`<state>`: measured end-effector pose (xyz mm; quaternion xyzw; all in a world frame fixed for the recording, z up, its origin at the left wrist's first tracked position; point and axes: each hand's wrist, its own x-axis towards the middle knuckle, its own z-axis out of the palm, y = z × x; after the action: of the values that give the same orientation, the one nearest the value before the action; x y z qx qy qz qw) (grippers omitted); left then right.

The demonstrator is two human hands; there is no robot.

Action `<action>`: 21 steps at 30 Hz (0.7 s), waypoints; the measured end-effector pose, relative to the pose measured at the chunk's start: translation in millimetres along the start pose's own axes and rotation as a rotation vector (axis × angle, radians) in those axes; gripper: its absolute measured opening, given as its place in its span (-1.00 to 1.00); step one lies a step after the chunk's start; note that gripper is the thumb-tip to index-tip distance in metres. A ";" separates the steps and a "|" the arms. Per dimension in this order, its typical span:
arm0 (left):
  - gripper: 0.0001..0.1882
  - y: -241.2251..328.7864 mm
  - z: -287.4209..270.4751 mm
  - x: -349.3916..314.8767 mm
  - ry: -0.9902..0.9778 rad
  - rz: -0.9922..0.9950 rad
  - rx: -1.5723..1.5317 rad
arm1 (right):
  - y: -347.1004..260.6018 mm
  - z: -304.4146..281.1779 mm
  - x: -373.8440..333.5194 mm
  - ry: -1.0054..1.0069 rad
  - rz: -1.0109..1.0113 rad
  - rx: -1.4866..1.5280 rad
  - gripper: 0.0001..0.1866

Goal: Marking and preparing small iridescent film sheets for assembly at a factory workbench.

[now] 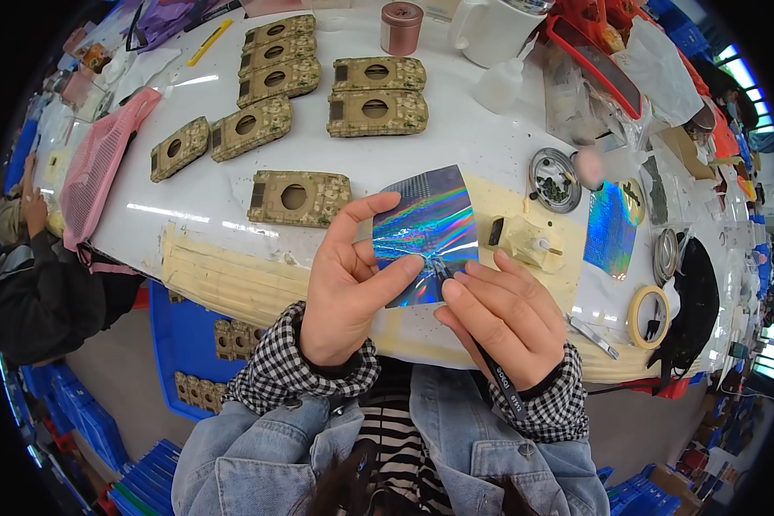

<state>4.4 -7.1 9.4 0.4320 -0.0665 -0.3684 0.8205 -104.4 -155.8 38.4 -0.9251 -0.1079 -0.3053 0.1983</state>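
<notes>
My left hand [340,288] pinches a shiny holographic sticker sheet [426,215] between thumb and fingers, holding it up over the table's near edge. Closed round a pair of black tweezers [503,383], my right hand [516,327] brings their tips against the lower part of the sheet, beside my left thumb. What the tips grip is too small to make out. Just beyond my hands lies a camouflage model tank hull [267,198] with a round opening. Right of the sheet, a small block wrapped in tape [525,241] sits on the taped surface.
More tank hulls [348,116] stand in groups farther back. A round metal dish [555,193] with small dark parts, another holographic sheet [606,245], metal tweezers [593,335] and a tape roll [649,316] lie rightward. A blue tray [172,344] with hulls is below the table.
</notes>
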 end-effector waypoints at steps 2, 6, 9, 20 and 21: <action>-0.41 -0.2 -0.6 0.4 -0.006 0.000 0.004 | -0.6 -0.6 -0.8 -0.007 -0.027 -0.043 -0.64; -0.41 -1.3 -1.8 0.7 -0.006 0.007 0.009 | -1.3 0.7 -1.4 -0.010 -0.059 -0.085 -0.65; -0.41 -1.0 -1.2 0.5 -0.007 0.005 0.003 | -0.4 0.7 -1.6 -0.020 -0.081 -0.094 -0.66; -0.40 -1.8 -2.3 -0.2 -0.017 0.027 0.014 | 0.0 0.5 -0.7 -0.023 -0.058 -0.046 -0.64; -0.39 -2.0 -2.6 -0.2 -0.020 0.033 0.023 | 0.2 -0.2 -0.6 -0.027 -0.045 -0.033 -0.64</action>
<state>4.3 -5.9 6.3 0.4367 -0.0859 -0.3584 0.8206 -104.9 -156.1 38.1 -0.9297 -0.1264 -0.2987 0.1746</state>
